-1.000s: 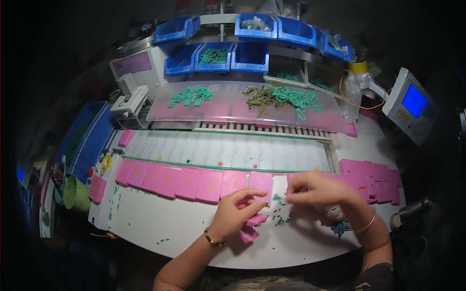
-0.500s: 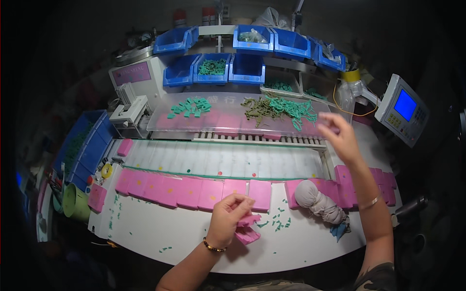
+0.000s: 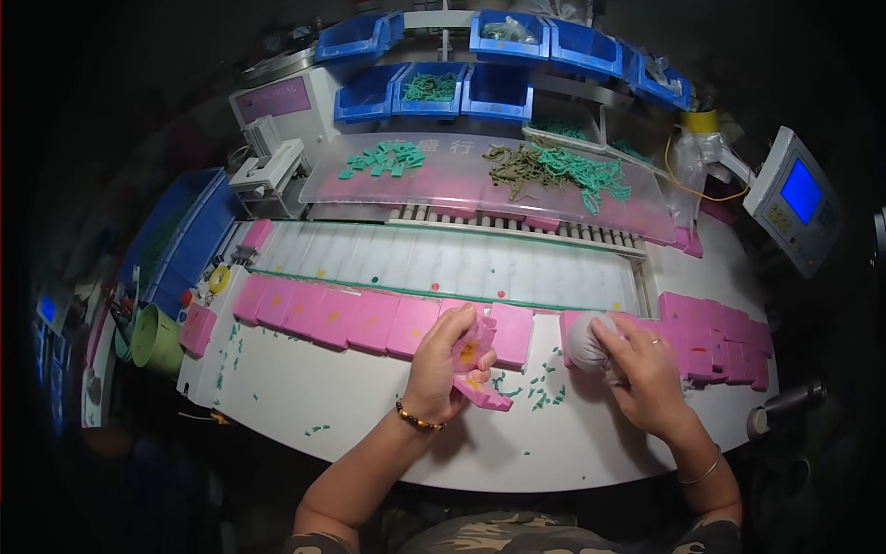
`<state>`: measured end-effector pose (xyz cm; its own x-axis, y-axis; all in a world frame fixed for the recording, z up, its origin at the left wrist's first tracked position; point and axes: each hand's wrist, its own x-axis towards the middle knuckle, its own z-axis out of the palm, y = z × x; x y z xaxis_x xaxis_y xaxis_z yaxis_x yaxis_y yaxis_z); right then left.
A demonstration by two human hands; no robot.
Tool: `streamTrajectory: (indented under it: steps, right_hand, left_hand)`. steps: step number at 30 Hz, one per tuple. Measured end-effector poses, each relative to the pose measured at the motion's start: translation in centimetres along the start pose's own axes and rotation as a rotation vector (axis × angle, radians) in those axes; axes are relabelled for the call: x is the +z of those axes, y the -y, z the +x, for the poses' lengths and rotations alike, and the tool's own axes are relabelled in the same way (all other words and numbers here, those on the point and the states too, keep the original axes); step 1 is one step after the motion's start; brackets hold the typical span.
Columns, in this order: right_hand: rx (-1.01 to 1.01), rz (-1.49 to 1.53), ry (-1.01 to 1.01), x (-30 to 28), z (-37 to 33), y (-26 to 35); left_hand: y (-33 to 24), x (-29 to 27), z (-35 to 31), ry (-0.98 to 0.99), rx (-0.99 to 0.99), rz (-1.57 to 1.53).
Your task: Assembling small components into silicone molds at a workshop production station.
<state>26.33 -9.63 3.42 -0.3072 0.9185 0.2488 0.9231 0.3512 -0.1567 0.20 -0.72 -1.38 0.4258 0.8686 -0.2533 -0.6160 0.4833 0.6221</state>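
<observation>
My left hand [image 3: 432, 374] is closed round two pieces of a pink rubber mould [image 3: 484, 393], parted from each other, with yellow marks on their faces. Over on the right, a pale grey cloth pouch [image 3: 587, 343] with a rounded head sits under my right hand [image 3: 650, 386], whose fingers are wrapped round its neck. Most of the pouch's tail is hidden by that hand. Small green wax bits [image 3: 546, 397] lie scattered on the white table between the two hands.
Pink mould blocks [image 3: 374, 319] line the front of a white conveyor strip [image 3: 406, 263]; more blocks [image 3: 706, 337] are stacked at right. Behind, a clear shelf [image 3: 461, 185] bears green and brown wax pieces. Blue bins [image 3: 498, 92] hang above, and a control panel [image 3: 792, 198] stands right.
My right hand has come down from near the shelf's right end onto the cloth pouch. My left hand has turned, showing the mould's yellow-marked inside. The whole view has shifted slightly.
</observation>
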Motion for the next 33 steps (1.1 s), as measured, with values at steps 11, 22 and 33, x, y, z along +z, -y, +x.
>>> streamTrajectory:
  steps: [11,22,33]
  right_hand:
    - [-0.417,-0.13,-0.242,-0.4,2.9,6.8]
    - [-0.411,-0.166,-0.197,0.4,2.3,6.6]
    - [0.132,-0.159,-0.098,1.9,0.2,0.5]
  left_hand:
    - [1.5,0.1,0.5,0.067,0.66,0.836]
    - [1.0,-0.3,-0.3,0.04,0.531,0.587]
    - [-2.1,0.1,0.0,-0.079,0.167,0.145]
